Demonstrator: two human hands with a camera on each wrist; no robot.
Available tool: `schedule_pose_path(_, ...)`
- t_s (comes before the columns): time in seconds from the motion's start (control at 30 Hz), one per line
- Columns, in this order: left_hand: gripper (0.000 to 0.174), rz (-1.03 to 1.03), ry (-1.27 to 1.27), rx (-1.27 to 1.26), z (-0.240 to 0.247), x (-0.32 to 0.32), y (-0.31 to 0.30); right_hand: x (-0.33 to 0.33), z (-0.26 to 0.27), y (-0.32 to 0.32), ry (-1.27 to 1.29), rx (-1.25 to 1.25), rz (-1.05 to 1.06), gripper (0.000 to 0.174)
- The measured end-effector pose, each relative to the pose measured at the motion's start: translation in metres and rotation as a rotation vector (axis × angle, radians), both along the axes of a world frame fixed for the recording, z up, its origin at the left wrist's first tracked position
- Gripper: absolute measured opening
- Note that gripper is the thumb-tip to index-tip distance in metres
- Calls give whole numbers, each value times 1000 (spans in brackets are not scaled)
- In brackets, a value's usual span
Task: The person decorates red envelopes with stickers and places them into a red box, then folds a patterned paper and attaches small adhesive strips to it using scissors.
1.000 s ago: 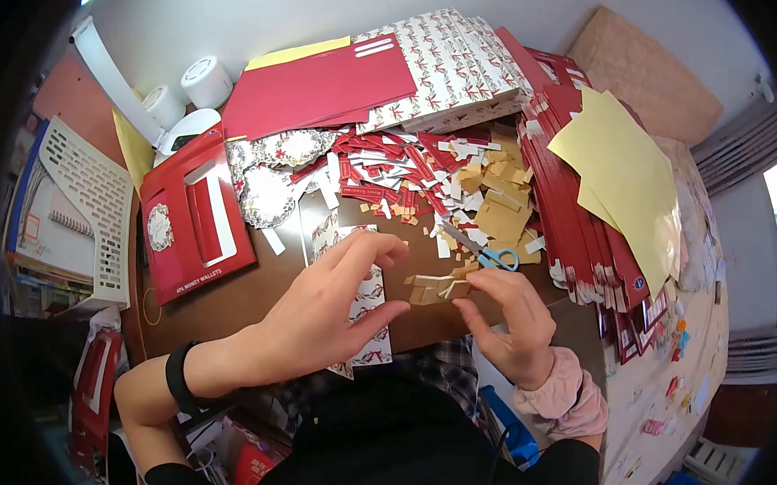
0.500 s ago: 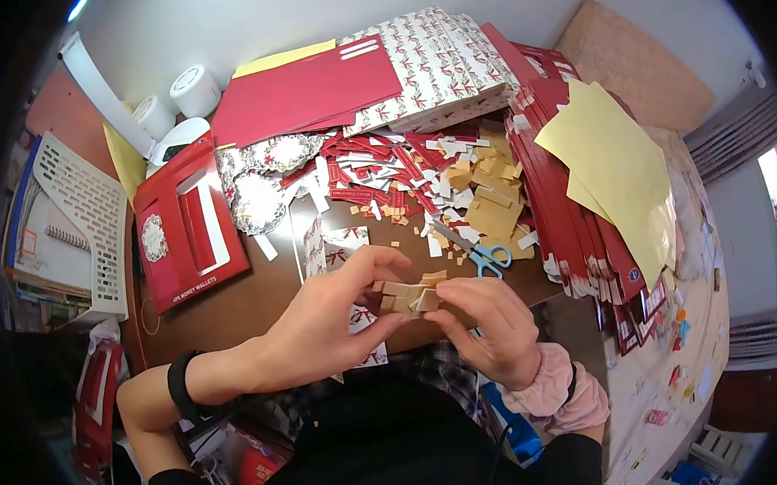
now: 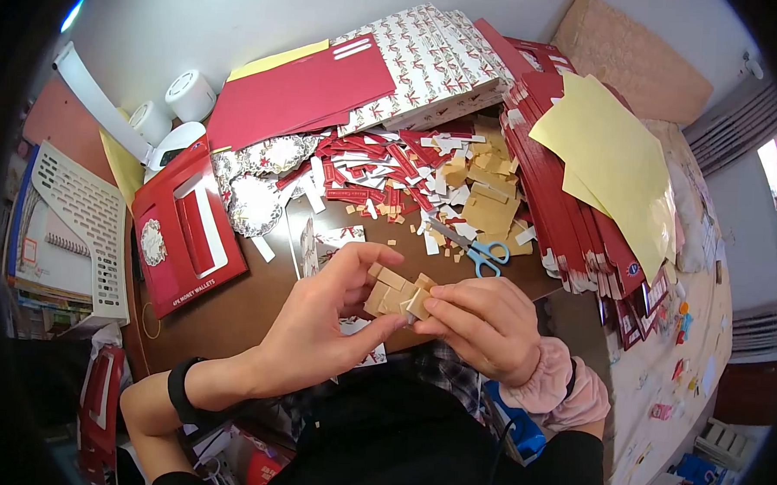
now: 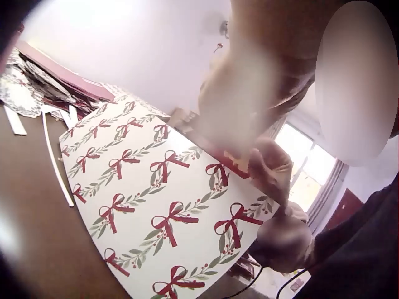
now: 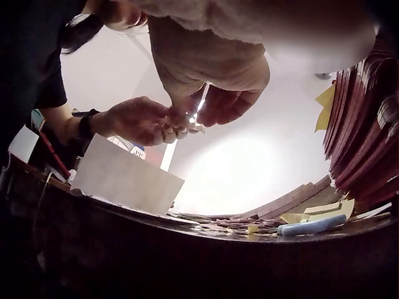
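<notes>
Both hands meet over the desk's front edge around a small bundle of tan paper pieces (image 3: 394,295). The left hand (image 3: 320,313) holds the bundle between thumb and fingers. On its right side the right hand (image 3: 485,325) pinches the tan pieces between thumb and fingertips. Beneath the left hand a sheet with red bows (image 3: 340,235) stands partly hidden; the left wrist view shows its patterned face (image 4: 156,205) large. In the right wrist view the right hand (image 5: 209,75) and the left hand (image 5: 138,121) touch the same small pieces.
Blue-handled scissors (image 3: 488,257) lie right of the hands, beside heaped red, white and tan scraps (image 3: 383,169). Red folders (image 3: 564,189) with yellow sheets (image 3: 609,157) are stacked at right. A red wallet pack (image 3: 174,233) leans at left, near a white lamp (image 3: 100,100).
The right hand has moved left with tan pieces to meet the left hand, whose thumb and fingers have closed in on them. The bundle has tilted since half a second ago.
</notes>
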State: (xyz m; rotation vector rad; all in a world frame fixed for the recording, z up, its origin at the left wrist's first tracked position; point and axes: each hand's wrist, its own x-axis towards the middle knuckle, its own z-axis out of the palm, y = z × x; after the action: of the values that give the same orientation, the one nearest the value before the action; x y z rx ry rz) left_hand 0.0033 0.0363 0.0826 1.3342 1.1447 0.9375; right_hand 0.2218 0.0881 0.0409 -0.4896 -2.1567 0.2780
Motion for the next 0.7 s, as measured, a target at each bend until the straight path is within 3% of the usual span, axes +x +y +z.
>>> schedule_pose_path(0.7,46,25,-91,-130,3,-1,-2,2,4,1,-49,89,14,32)
